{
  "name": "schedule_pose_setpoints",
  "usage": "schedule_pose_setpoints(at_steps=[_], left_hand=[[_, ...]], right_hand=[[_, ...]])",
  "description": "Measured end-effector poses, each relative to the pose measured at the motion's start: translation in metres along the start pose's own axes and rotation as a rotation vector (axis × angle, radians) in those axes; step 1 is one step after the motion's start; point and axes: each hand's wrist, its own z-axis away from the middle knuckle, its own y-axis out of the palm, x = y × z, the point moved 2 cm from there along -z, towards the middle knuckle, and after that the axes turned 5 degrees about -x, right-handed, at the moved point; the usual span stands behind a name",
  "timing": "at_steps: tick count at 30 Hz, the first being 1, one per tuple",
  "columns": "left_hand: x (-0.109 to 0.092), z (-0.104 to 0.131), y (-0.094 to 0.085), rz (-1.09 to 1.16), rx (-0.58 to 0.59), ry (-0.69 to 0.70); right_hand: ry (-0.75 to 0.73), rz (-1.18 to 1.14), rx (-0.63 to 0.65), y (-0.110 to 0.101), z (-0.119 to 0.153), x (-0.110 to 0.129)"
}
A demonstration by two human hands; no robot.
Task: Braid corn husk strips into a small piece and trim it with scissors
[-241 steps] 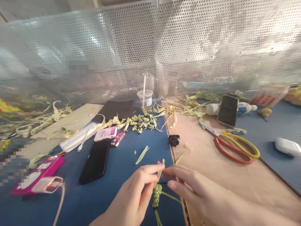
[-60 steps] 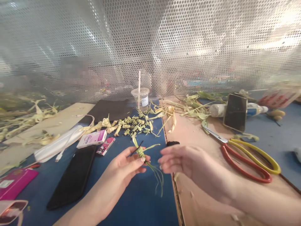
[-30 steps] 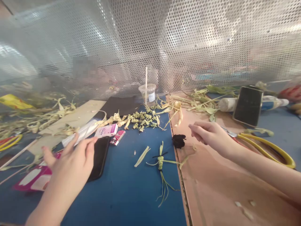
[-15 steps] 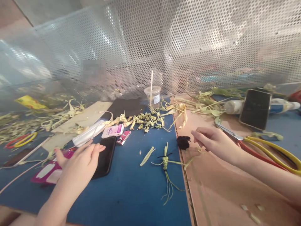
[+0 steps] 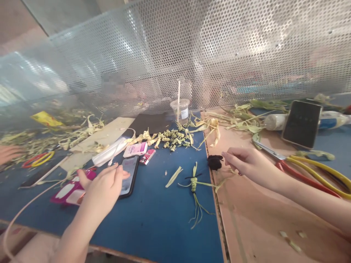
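Observation:
My left hand (image 5: 105,188) reaches over a black-edged phone (image 5: 133,177) with its fingers stretched out; the fingertips overlap the lit screen. On the brown board, my right hand (image 5: 244,162) is closed in a pinch at the edge of a small bundle of black thread (image 5: 214,162). Between the hands lies a small figure (image 5: 193,184) of plaited green leaf strips, with thin arms, a dark tie and trailing strands below. A short pale leaf strip (image 5: 173,176) rests to its left.
Large scissors (image 5: 301,168) lie under my right forearm. Behind are plaited leaf pieces (image 5: 172,138), a plastic cup (image 5: 181,109) with a straw, a propped phone (image 5: 301,124) and a bottle (image 5: 274,121). A purple packet (image 5: 67,190) and a cable are left; another person's hand (image 5: 9,154) shows far left.
The phone's screen under my left hand has gone from dark to lit. My right hand is slightly closer to the black thread. Another person's hand has appeared at the left edge.

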Motion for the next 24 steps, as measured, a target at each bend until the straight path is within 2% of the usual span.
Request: schedule_pose_setpoints(at_steps=[3, 6, 9, 10, 11, 13, 16, 18, 21, 24], left_hand=[[-0.002, -0.003, -0.014, -0.019, -0.059, -0.018], [-0.007, -0.007, -0.032, -0.013, -0.181, 0.016], [-0.027, -0.010, -0.042, 0.031, -0.232, 0.105], [-0.039, -0.011, -0.041, 0.053, -0.183, 0.177], [-0.051, -0.012, -0.040, 0.089, -0.206, 0.217], [-0.079, -0.014, -0.033, 0.168, -0.170, 0.381], [-0.117, -0.015, -0.014, 0.360, -0.008, 0.635], [-0.133, -0.016, 0.000, 0.379, 0.131, 0.737], [-0.139, -0.019, 0.015, 0.239, 0.330, 0.775], [-0.134, -0.023, 0.021, 0.235, 0.399, 0.776]], right_hand=[[-0.007, 0.011, 0.002, -0.002, 0.001, 0.004], [-0.035, 0.006, -0.025, -0.006, 0.001, 0.006], [-0.052, -0.001, -0.046, -0.007, 0.002, 0.006], [-0.062, 0.007, -0.038, -0.006, 0.003, 0.007], [-0.080, 0.023, -0.025, -0.005, 0.004, 0.008], [-0.158, 0.072, -0.006, -0.001, 0.006, 0.011], [-0.390, 0.155, 0.000, 0.010, 0.010, 0.015], [-0.578, 0.258, 0.036, 0.020, 0.014, 0.016], [-0.590, 0.361, -0.024, 0.033, 0.018, 0.016], [-0.586, 0.442, -0.040, 0.045, 0.017, 0.020]])
